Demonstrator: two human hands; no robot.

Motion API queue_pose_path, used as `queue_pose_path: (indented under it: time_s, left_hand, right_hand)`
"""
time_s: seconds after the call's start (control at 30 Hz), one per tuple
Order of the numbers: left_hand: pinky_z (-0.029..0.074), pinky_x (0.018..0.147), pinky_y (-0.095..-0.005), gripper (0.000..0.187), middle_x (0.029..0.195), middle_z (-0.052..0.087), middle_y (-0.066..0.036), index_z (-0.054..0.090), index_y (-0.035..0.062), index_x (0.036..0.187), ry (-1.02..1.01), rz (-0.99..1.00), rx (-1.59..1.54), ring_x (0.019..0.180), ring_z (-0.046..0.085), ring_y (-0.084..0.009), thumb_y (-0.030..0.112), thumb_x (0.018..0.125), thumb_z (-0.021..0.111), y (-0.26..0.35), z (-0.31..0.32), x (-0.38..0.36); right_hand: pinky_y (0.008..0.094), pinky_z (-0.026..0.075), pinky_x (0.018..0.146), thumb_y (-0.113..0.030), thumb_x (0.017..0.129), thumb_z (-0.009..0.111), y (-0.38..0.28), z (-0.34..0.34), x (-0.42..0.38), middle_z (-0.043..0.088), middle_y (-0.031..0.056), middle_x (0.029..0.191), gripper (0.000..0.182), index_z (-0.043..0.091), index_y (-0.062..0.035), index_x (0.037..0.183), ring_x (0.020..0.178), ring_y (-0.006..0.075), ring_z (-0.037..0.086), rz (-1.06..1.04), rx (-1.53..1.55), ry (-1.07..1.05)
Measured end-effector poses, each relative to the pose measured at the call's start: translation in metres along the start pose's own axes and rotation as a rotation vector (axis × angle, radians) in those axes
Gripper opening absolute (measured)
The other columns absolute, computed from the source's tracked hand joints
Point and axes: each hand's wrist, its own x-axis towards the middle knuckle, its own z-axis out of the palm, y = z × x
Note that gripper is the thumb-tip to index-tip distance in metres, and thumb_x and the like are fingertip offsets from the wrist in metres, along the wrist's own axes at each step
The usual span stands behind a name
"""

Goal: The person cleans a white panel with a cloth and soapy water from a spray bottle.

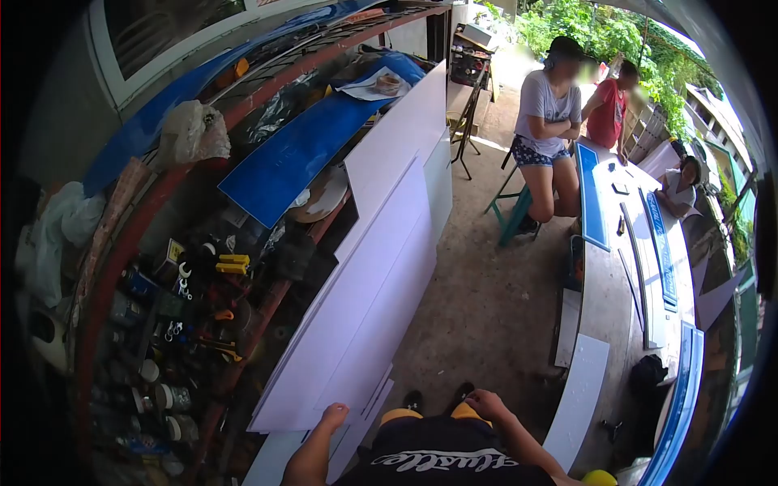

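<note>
My left hand (335, 415) is closed near the lower edge of a large white panel (365, 324), its fingers curled; what it holds, if anything, is too small to tell. Several white sheets lean in a stack against the shelf beside it. My right hand (484, 403) hangs in front of my body, above my right shoe, with its fingers bent inward. Whether anything is between those fingers cannot be made out. A white strip (577, 397) leans at the workbench, right of this hand.
A shelf (267, 312) with tools, jars and a blue sheet (304, 150) runs along the left. On the right, a long workbench (604, 324) bears blue-and-white strips. One person (547, 105) sits on a green stool (512, 215); two more people are beyond the bench.
</note>
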Motion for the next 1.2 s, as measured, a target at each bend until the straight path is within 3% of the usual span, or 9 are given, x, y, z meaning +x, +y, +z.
queue_pose_path:
  time_s: [0.1, 0.2, 0.37, 0.57, 0.73, 0.83, 1.03, 1.07, 1.2]
  left_hand:
    - [0.056, 0.075, -0.0373, 0.039, 0.104, 0.072, -0.014, 0.069, 0.0057, 0.118, 0.039, -0.013, -0.032, 0.090, 0.069, -0.0282, 0.034, 0.091, 0.068, -0.040, 0.023, 0.002]
    - [0.049, 0.063, -0.0328, 0.035, 0.090, 0.067, -0.007, 0.069, 0.0042, 0.115, -0.029, -0.167, -0.149, 0.073, 0.062, -0.0166, 0.033, 0.095, 0.065, -0.004, 0.029, -0.041]
    - [0.052, 0.061, -0.0376, 0.034, 0.100, 0.064, -0.013, 0.062, 0.0014, 0.118, -0.192, -0.052, -0.069, 0.092, 0.064, -0.0241, 0.028, 0.097, 0.063, 0.027, 0.044, -0.001]
    - [0.045, 0.060, -0.0325, 0.044, 0.113, 0.063, -0.010, 0.055, 0.0055, 0.133, -0.257, 0.055, 0.134, 0.091, 0.062, -0.0227, 0.033, 0.099, 0.059, 0.198, 0.075, 0.034]
    - [0.043, 0.061, -0.0303, 0.045, 0.117, 0.063, -0.007, 0.054, 0.0083, 0.135, -0.260, 0.260, 0.245, 0.096, 0.060, -0.0197, 0.035, 0.099, 0.059, 0.338, 0.092, 0.067]
    - [0.049, 0.076, -0.0385, 0.045, 0.126, 0.060, -0.008, 0.053, 0.0106, 0.137, -0.364, 0.284, 0.435, 0.106, 0.059, -0.0231, 0.037, 0.100, 0.056, 0.395, 0.094, 0.097]
    - [0.036, 0.106, -0.0623, 0.056, 0.150, 0.047, -0.014, 0.042, 0.0154, 0.144, -0.368, 0.242, 0.394, 0.129, 0.052, -0.0338, 0.047, 0.099, 0.053, 0.450, 0.115, 0.119]
    - [0.044, 0.095, -0.0547, 0.053, 0.142, 0.053, -0.010, 0.046, 0.0152, 0.140, -0.360, 0.268, 0.444, 0.124, 0.055, -0.0300, 0.048, 0.099, 0.054, 0.452, 0.125, 0.115]
    - [0.041, 0.066, -0.0324, 0.046, 0.122, 0.057, -0.001, 0.053, 0.0165, 0.133, -0.428, 0.378, 0.557, 0.105, 0.058, -0.0203, 0.046, 0.098, 0.057, 0.442, 0.163, 0.104]
  right_hand:
    - [0.0436, 0.055, 0.084, -0.036, 0.092, 0.067, 0.010, -0.014, 0.030, 0.074, 0.0166, 0.100, 0.035, 0.072, -0.0053, 0.107, 0.096, 0.0349, 0.071, -0.047, -0.025, -0.035]
    - [0.0450, 0.054, 0.087, -0.036, 0.092, 0.066, 0.021, -0.030, 0.063, 0.073, 0.0169, 0.103, 0.034, 0.071, -0.0056, 0.107, 0.100, 0.0366, 0.069, -0.083, -0.019, -0.090]
    - [0.0484, 0.052, 0.091, -0.038, 0.091, 0.063, 0.036, -0.063, 0.113, 0.071, 0.0198, 0.108, 0.037, 0.071, -0.0054, 0.107, 0.105, 0.0386, 0.066, -0.106, -0.026, -0.020]
    - [0.0479, 0.052, 0.091, -0.037, 0.092, 0.062, 0.102, -0.142, 0.106, 0.071, 0.0197, 0.106, 0.036, 0.070, -0.0062, 0.109, 0.105, 0.0385, 0.066, 0.033, 0.131, 0.133]
    - [0.0439, 0.054, 0.085, -0.032, 0.093, 0.065, 0.161, -0.159, 0.011, 0.073, 0.0157, 0.102, 0.032, 0.070, -0.0061, 0.110, 0.097, 0.0350, 0.069, 0.426, 0.468, 0.548]
    - [0.0401, 0.055, 0.084, -0.028, 0.094, 0.066, 0.172, -0.115, -0.059, 0.073, 0.0156, 0.099, 0.028, 0.069, -0.0063, 0.111, 0.094, 0.0298, 0.071, 0.647, 0.622, 0.786]
    - [0.0376, 0.054, 0.082, -0.022, 0.092, 0.067, 0.227, -0.052, -0.155, 0.072, 0.0129, 0.098, 0.027, 0.069, -0.0063, 0.113, 0.090, 0.0257, 0.069, 0.951, 0.763, 1.286]
    - [0.0369, 0.054, 0.081, -0.021, 0.092, 0.067, 0.246, -0.060, -0.166, 0.072, 0.0122, 0.098, 0.026, 0.069, -0.0065, 0.114, 0.090, 0.0240, 0.069, 0.946, 0.830, 1.378]
    - [0.0353, 0.053, 0.081, -0.020, 0.091, 0.068, 0.332, -0.132, -0.182, 0.071, 0.0100, 0.097, 0.030, 0.068, -0.0051, 0.116, 0.089, 0.0195, 0.067, 0.894, 0.873, 1.605]
